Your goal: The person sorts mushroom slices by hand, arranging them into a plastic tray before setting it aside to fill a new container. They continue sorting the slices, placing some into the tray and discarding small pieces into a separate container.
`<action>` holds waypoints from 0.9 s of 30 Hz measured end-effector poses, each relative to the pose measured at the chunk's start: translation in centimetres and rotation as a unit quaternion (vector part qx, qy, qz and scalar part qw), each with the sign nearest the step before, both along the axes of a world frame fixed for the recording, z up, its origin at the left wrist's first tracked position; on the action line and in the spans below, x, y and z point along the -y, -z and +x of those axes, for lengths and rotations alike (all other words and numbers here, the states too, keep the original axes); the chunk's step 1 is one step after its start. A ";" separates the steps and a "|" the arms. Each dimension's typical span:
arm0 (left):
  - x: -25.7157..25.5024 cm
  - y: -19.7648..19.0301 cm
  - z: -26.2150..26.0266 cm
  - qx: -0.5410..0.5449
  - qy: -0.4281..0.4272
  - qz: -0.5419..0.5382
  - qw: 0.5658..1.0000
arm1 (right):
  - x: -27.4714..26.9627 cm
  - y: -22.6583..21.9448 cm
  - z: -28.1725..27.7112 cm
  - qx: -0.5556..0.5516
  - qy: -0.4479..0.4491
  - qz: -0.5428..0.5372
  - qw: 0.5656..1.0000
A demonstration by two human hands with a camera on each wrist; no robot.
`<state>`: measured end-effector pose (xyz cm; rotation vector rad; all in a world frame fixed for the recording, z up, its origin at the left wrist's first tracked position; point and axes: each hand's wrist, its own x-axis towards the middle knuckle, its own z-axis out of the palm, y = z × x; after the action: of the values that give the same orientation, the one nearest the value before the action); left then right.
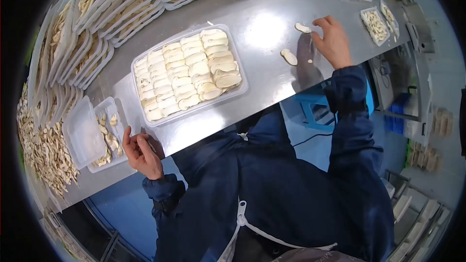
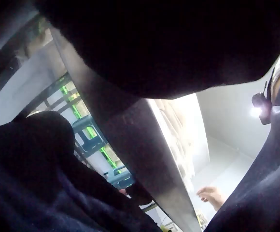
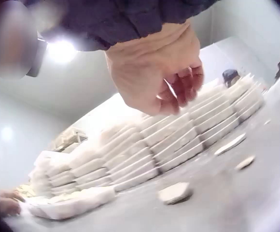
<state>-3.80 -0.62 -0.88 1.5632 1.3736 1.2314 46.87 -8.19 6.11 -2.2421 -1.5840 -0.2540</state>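
My right hand (image 1: 332, 41) hovers over the right part of the metal table, its fingers loosely bent and nothing seen in them. Near its fingertips lies a pale mushroom slice (image 1: 303, 28). A second mushroom slice (image 1: 289, 57) lies closer to the table's front edge, beside a small pale piece (image 1: 310, 61). In the right wrist view the hand (image 3: 154, 67) is above the tabletop, apart from the slices. At the front edge my left hand (image 1: 142, 153) is held palm up, fingers relaxed. Between the hands stands a clear tray (image 1: 245, 85) packed with overlapping rows of mushroom slices.
Left of the tray are a clear container (image 1: 115, 164) with several mushroom pieces and a tilted, bare one (image 1: 83, 133). Stacked trays (image 1: 104, 22) of slices line the back. Loose slices (image 1: 46, 157) heap at far left. Small filled trays (image 1: 374, 25) stand at right; a blue stool (image 1: 310, 111) is below.
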 end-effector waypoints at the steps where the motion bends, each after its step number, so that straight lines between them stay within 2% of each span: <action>1: -0.1 0.0 0.1 -0.001 0.000 0.004 1.000 | 0.1 0.5 1.0 0.003 0.001 -0.039 0.999; 2: -0.1 0.0 0.2 -0.002 -0.001 0.007 1.000 | -0.2 0.1 0.6 -0.062 0.006 -0.074 0.995; 5: 0.1 -0.1 0.2 0.012 -0.004 0.003 1.000 | -0.6 1.5 1.1 -0.066 -0.035 -0.077 0.994; 11: 0.0 -0.1 0.2 0.010 0.002 0.009 1.000 | -0.6 2.3 0.8 0.020 -0.034 -0.056 0.998; 14: 0.0 0.1 0.2 0.000 -0.005 0.014 1.000 | -0.4 0.8 -1.7 0.018 -0.079 0.002 0.997; 17: 0.0 -0.1 0.3 0.016 0.003 0.013 1.000 | -0.6 -2.5 -9.1 0.019 -0.217 0.046 0.975; 19: 0.0 -0.2 0.3 0.012 0.004 0.020 1.000 | -0.8 -2.6 -13.2 0.003 -0.288 0.086 0.954; 22: 0.0 -0.1 0.3 0.011 0.003 0.024 1.000 | -0.8 -1.5 -16.5 -0.019 -0.339 0.060 0.939; 27: 0.0 -0.3 0.2 0.001 0.006 0.019 1.000 | -1.1 -0.1 -17.2 -0.032 -0.343 0.043 0.938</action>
<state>-3.56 -0.65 -0.57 1.5920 1.3453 1.2588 29.63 -7.12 6.19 -1.4885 -2.1442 -0.0495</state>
